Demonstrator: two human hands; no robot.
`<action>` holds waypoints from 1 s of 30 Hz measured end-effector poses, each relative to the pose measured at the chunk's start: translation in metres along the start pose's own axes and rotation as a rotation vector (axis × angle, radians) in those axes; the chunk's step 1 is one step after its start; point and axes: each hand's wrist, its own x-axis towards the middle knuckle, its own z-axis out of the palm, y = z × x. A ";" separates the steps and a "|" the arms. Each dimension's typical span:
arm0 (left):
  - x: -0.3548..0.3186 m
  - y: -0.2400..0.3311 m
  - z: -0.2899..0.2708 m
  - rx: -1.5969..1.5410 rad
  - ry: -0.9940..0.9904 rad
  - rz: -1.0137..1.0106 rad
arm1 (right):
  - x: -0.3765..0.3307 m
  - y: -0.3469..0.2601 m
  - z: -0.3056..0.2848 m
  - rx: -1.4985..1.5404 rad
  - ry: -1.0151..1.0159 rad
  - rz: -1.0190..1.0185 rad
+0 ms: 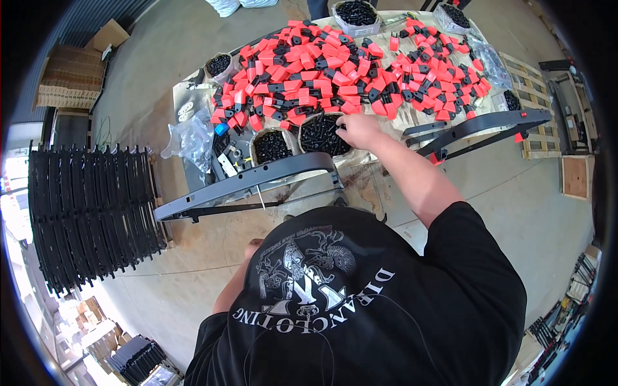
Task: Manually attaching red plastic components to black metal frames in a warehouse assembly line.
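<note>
Left hand [253, 246] tucked against my chest, mostly hidden; can't tell grip. Grey curved frame [244, 183] lies across table edge just ahead. Right hand [359, 130] past it, fingers pinched narrow at rim of tub of black screws [320, 136]; what they pinch, can't tell. Smaller tub [272, 147] just left, also black screws. Risk, my judgement: forearm crossing frame could nudge it, or tip tub. Beyond: heap of red-and-black clips [335, 71]; more tubs [355, 14] at far edge.
</note>
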 end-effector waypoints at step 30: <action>-0.059 0.203 0.030 0.120 0.129 0.122 | -0.027 0.022 0.028 0.897 0.173 0.128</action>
